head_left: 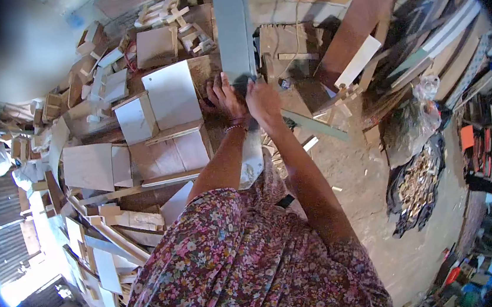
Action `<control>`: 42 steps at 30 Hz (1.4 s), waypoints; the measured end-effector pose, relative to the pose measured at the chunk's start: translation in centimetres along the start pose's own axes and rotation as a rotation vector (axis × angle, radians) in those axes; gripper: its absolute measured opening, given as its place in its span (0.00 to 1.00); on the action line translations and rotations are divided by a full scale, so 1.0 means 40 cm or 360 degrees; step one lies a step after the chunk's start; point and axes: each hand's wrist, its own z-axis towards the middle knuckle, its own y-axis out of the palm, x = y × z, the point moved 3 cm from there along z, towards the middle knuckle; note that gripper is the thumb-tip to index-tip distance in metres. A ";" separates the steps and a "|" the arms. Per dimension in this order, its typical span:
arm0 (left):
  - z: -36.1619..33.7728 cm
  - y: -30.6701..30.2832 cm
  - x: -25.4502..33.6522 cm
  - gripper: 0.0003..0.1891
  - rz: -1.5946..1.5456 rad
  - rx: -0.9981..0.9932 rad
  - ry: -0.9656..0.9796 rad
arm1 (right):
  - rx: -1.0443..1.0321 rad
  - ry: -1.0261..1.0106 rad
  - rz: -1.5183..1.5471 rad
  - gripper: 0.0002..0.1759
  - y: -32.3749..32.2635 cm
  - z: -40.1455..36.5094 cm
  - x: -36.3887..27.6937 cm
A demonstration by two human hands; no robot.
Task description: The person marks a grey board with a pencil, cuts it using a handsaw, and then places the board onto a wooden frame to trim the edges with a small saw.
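Note:
A long grey-green board (233,27) runs from the top of the head view down between my hands toward my body. My left hand (228,101) lies at the board's left edge, its fingers stretched and spread. Close beside it, my right hand (263,100) is closed in a fist over the board's right edge. Something small and dark shows at its fingertips, but I cannot make out what it is. A dark patch lies on the board between the two hands. The board's near, paler end (251,168) shows below my wrists.
White-faced wooden boxes (170,92) stand to the left, with many offcuts around them. A narrow green strip (317,125) slants out on the right. A brown plank (358,24) leans at the upper right. Wood scraps fill a black bag (418,187) on the floor.

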 end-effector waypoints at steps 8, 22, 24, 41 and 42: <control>-0.010 0.052 -0.018 0.18 -0.0226 0.0144 0.0087 | -0.0132 0.0135 0.0023 0.21 -0.019 -0.160 0.033; -0.027 0.083 -0.051 0.21 -0.0551 0.0049 -0.0061 | 0.0022 0.0164 0.0174 0.22 -0.040 -0.029 -0.018; -0.029 0.082 -0.059 0.21 -0.0589 0.0098 0.0057 | -0.0017 0.0161 0.0213 0.22 -0.029 -0.092 0.001; -0.035 0.073 -0.057 0.20 -0.0139 -0.0037 0.0004 | -0.0175 0.0171 0.0016 0.18 -0.061 -0.114 -0.014; -0.027 0.066 -0.045 0.20 -0.0317 0.0036 0.0050 | -0.0172 0.0167 0.0008 0.18 -0.063 -0.128 -0.007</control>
